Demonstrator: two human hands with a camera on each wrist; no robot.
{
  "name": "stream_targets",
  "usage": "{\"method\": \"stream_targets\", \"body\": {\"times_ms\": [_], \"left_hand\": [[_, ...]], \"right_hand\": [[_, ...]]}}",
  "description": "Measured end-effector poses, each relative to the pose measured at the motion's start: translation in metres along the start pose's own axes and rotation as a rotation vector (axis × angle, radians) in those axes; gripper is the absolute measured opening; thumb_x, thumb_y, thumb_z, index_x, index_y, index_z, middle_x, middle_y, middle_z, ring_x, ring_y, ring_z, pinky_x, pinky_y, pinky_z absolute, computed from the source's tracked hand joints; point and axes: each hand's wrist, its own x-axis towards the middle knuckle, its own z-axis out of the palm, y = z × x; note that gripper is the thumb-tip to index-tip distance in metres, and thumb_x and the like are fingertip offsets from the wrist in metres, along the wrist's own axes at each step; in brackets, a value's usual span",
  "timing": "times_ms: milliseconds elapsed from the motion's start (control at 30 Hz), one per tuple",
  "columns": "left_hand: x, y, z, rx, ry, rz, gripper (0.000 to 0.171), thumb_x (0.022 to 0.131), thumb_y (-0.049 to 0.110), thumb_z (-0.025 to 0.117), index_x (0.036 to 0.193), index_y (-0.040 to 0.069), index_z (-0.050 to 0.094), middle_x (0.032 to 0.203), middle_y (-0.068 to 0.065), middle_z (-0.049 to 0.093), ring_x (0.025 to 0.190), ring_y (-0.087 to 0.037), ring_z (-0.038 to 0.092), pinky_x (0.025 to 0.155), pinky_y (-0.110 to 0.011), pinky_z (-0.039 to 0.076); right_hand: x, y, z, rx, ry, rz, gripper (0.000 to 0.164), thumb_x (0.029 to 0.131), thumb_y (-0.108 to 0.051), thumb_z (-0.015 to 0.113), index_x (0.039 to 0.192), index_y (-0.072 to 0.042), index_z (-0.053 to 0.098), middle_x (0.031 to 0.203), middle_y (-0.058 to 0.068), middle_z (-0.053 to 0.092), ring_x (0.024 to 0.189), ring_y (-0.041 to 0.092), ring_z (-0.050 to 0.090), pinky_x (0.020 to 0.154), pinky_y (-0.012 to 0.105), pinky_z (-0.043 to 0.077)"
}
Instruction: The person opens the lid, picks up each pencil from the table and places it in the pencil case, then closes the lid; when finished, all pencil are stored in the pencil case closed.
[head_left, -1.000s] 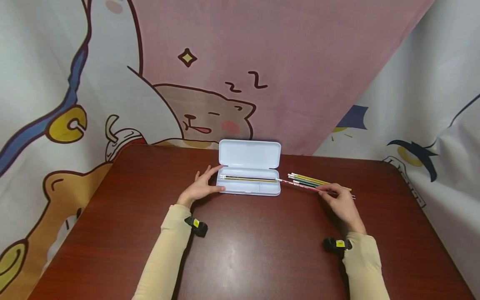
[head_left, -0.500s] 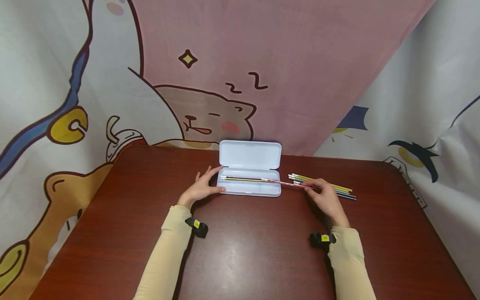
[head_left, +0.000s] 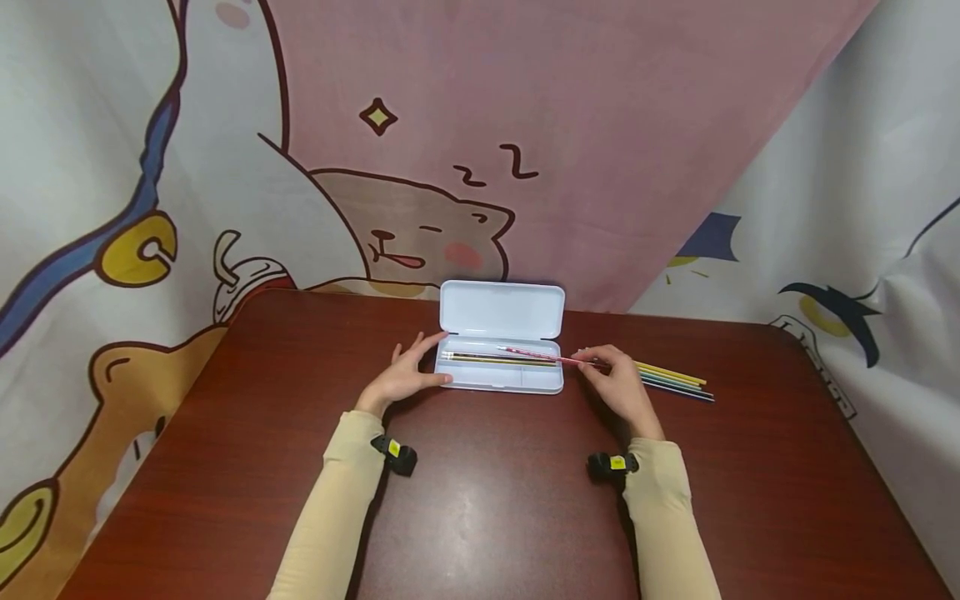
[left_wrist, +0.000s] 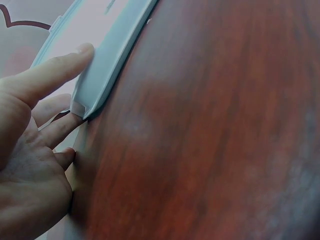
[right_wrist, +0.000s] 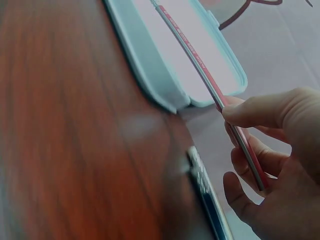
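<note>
The white pencil case (head_left: 483,382) lies with its lid (head_left: 502,308) raised, and dark-and-yellow striped pencils (head_left: 495,359) rest in its long compartment. My left hand (head_left: 396,379) spans the case's left end, fingers mostly straight. Its thumb (left_wrist: 75,61) touches the front wall in the left wrist view. Between thumb and fingers my right hand (head_left: 618,385) pinches a red pencil (right_wrist: 192,55) near its rear part. The red pencil's white-tipped end slants over the case from the right, above the striped pencils.
More pencils (head_left: 675,382), yellow, green and dark blue, lie on the brown table (head_left: 480,483) right of the case, partly behind my right hand. A printed cartoon curtain (head_left: 600,167) hangs behind the table's far edge, close to the raised lid.
My right hand has moved left, carrying the red pencil from beside the loose pencils until its end lies over the case. The left hand keeps its place at the case.
</note>
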Motion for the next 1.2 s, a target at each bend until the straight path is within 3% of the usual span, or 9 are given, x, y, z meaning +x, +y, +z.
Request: {"method": "stream_targets", "body": {"times_ms": [467, 800, 1067, 1200], "left_hand": [[0.0, 0.001, 0.001, 0.007, 0.0, 0.01, 0.08, 0.084, 0.025, 0.075, 0.151, 0.01, 0.033, 0.153, -0.015, 0.032, 0.146, -0.031, 0.004, 0.111, -0.052, -0.013], [0.001, 0.0, 0.002, 0.029, -0.002, 0.006, 0.08, 0.084, 0.026, 0.075, 0.151, 0.012, 0.032, 0.153, -0.014, 0.033, 0.146, -0.031, 0.004, 0.111, -0.052, -0.012], [0.002, -0.002, 0.001, 0.023, 0.003, 0.005, 0.081, 0.084, 0.026, 0.075, 0.151, 0.012, 0.032, 0.153, -0.014, 0.033, 0.146, -0.03, 0.004, 0.111, -0.051, -0.012], [0.001, -0.003, 0.0, 0.024, 0.002, 0.002, 0.081, 0.084, 0.026, 0.075, 0.151, 0.012, 0.032, 0.153, -0.015, 0.032, 0.146, -0.03, 0.004, 0.111, -0.051, -0.012]], "right_hand": [[0.022, -0.023, 0.031, 0.09, -0.02, 0.048, 0.015, 0.09, 0.0, 0.064, 0.103, 0.001, 0.072, 0.101, 0.016, 0.064, 0.097, 0.029, 0.057, 0.084, 0.041, 0.045], [0.032, -0.026, 0.06, 0.044, -0.04, 0.012, 0.014, 0.087, 0.001, 0.066, 0.099, 0.0, 0.074, 0.1, 0.017, 0.066, 0.095, 0.03, 0.06, 0.083, 0.042, 0.045], [0.033, -0.03, 0.072, -0.03, -0.017, 0.002, 0.013, 0.085, -0.004, 0.07, 0.095, -0.007, 0.077, 0.096, 0.012, 0.069, 0.098, 0.03, 0.062, 0.087, 0.056, 0.026], [0.034, -0.031, 0.076, -0.057, -0.003, 0.005, 0.012, 0.083, -0.003, 0.071, 0.092, -0.008, 0.077, 0.094, 0.011, 0.069, 0.098, 0.03, 0.061, 0.087, 0.058, 0.024]]}}
